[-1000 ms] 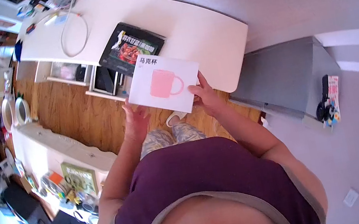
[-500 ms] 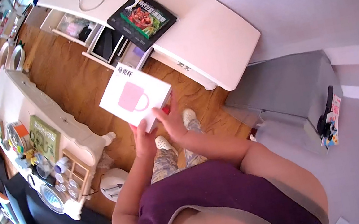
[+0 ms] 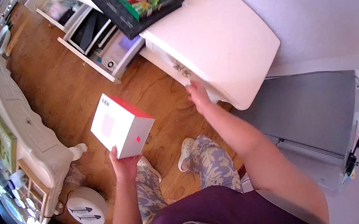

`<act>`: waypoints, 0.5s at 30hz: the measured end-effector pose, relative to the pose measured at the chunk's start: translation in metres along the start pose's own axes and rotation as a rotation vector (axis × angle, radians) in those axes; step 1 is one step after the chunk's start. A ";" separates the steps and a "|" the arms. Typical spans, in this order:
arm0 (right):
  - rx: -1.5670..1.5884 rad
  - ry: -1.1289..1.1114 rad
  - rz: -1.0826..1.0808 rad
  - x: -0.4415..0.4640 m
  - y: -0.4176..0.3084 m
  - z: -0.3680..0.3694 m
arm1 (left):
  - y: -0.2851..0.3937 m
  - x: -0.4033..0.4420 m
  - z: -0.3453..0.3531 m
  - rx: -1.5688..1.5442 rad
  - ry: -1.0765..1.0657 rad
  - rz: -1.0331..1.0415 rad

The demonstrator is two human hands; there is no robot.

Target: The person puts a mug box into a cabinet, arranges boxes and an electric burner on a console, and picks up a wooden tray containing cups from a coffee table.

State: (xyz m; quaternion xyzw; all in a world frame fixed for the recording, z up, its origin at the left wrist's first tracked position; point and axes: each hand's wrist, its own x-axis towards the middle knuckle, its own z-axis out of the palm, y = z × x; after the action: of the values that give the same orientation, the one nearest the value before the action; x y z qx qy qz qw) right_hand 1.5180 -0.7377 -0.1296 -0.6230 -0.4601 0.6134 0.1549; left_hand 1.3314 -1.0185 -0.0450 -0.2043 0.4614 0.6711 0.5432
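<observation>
gripped by its near edge, thumb on the front face, the white box (image 3: 121, 124) sits in the person's left hand (image 3: 127, 168), at their eleven o'clock above the wooden floor (image 3: 47, 73). at twelve, the right hand (image 3: 198, 95) curls close by a metal handle (image 3: 180, 67) on the white cabinet (image 3: 228, 31); whether it holds anything, i can't tell. past the box, at eleven, a drawer (image 3: 87, 60) stands open.

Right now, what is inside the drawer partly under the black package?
Inside the drawer are dark flat items and something purple; the black package hides part of the back.
</observation>
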 end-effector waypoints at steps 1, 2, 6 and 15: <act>0.096 0.017 0.089 0.015 -0.003 -0.001 | -0.005 0.014 0.001 0.018 0.049 -0.011; 0.086 0.018 0.091 0.034 0.004 0.001 | -0.008 0.029 -0.007 0.044 -0.041 -0.044; 0.155 0.149 0.017 0.103 0.044 0.012 | -0.009 0.089 -0.030 0.203 -0.109 -0.137; 0.479 0.389 -0.182 0.106 0.053 0.051 | 0.013 0.172 -0.054 0.413 -0.300 -0.186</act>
State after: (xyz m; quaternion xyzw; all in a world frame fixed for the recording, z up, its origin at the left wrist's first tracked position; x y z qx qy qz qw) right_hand 1.4738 -0.7034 -0.2454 -0.6307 -0.3181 0.5573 0.4364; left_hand 1.2511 -0.9708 -0.1997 -0.0289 0.4821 0.5328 0.6949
